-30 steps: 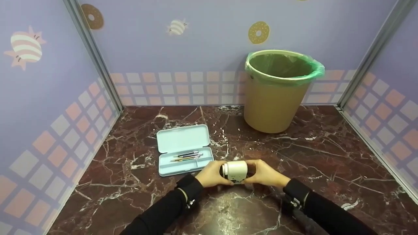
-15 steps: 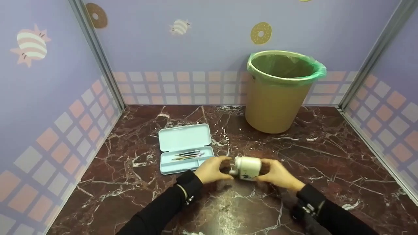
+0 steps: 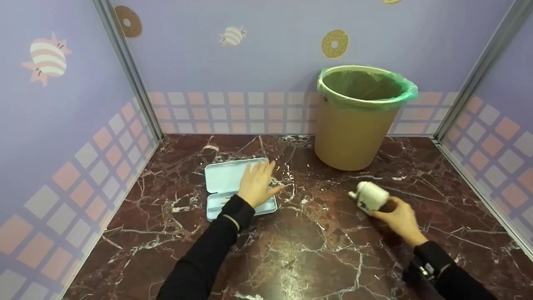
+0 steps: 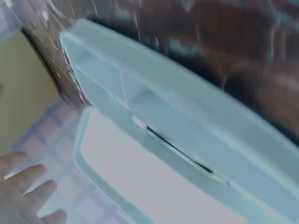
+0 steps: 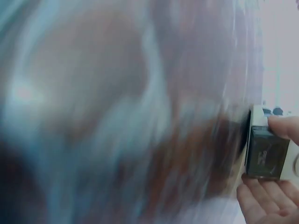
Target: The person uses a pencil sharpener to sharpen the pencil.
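Note:
My right hand (image 3: 400, 221) grips a small white crank pencil sharpener (image 3: 373, 195) by its right side, tilted over the table. Its little handle (image 3: 352, 194) sticks out on the left, and in the right wrist view its dark see-through drawer (image 5: 266, 151) faces the camera between thumb and fingers. With fingers spread, my left hand (image 3: 256, 185) is over the opened light-blue pencil case (image 3: 220, 173), holding nothing. The hand hides much of the case in the head view. A pencil (image 4: 180, 151) lies in the case's long compartment in the left wrist view.
A tan waste bin (image 3: 354, 137) with a green liner stands at the back right. Pale specks (image 3: 290, 175) are scattered on the dark marbled table (image 3: 300, 266). Patterned panels (image 3: 233, 75) enclose the back and both sides.
My left hand has left the sharpener and moved up and left over the pencil case, fingers spreading. My right hand has carried the sharpener off to the right.

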Demonstrator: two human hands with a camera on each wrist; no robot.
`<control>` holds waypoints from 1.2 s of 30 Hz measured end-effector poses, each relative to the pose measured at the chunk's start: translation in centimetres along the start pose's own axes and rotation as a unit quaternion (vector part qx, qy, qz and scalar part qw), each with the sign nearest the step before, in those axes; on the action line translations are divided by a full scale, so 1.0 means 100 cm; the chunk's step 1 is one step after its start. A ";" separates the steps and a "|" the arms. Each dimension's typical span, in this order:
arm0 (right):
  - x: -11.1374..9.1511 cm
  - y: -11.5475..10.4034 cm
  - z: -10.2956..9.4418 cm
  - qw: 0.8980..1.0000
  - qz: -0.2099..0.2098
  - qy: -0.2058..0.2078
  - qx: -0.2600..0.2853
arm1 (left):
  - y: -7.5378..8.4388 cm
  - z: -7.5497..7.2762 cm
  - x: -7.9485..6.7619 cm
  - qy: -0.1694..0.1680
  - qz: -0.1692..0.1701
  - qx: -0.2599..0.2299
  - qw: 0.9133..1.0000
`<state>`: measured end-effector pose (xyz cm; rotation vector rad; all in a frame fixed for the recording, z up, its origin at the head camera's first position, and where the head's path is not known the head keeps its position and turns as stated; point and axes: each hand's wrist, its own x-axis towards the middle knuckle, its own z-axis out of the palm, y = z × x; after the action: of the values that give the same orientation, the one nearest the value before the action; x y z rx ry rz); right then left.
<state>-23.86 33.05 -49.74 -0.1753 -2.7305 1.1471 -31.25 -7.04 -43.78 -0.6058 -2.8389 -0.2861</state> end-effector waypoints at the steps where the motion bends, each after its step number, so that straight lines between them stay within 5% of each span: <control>1: 0.001 0.003 -0.004 1.000 0.009 0.008 -0.005 | -0.002 -0.001 0.003 -0.002 -0.013 0.017 1.000; 4: 0.003 0.012 -0.012 0.999 0.032 0.036 -0.022 | -0.010 -0.006 0.013 -0.001 -0.051 0.053 0.997; 11: 0.007 0.026 -0.027 0.993 0.073 0.082 -0.038 | -0.026 -0.012 0.026 -0.010 -0.124 0.038 0.992; 20: 0.006 0.038 -0.038 0.986 0.123 0.104 -0.048 | -0.033 -0.010 0.034 -0.045 -0.151 0.037 0.987; 27: 0.004 0.037 -0.040 0.983 0.166 0.074 -0.042 | -0.032 -0.009 0.035 -0.054 -0.153 0.025 0.986; 32: 0.011 0.027 -0.044 0.984 0.146 0.085 -0.055 | -0.032 -0.009 0.034 -0.048 -0.149 0.025 0.987; 36: 0.027 0.008 -0.046 0.985 0.057 0.125 -0.105 | -0.034 -0.009 0.035 -0.050 -0.151 0.024 0.987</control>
<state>-25.51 37.26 -46.79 -0.4762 -2.6362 0.7979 -35.65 -8.95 -42.52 -0.1827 -3.0217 -0.2403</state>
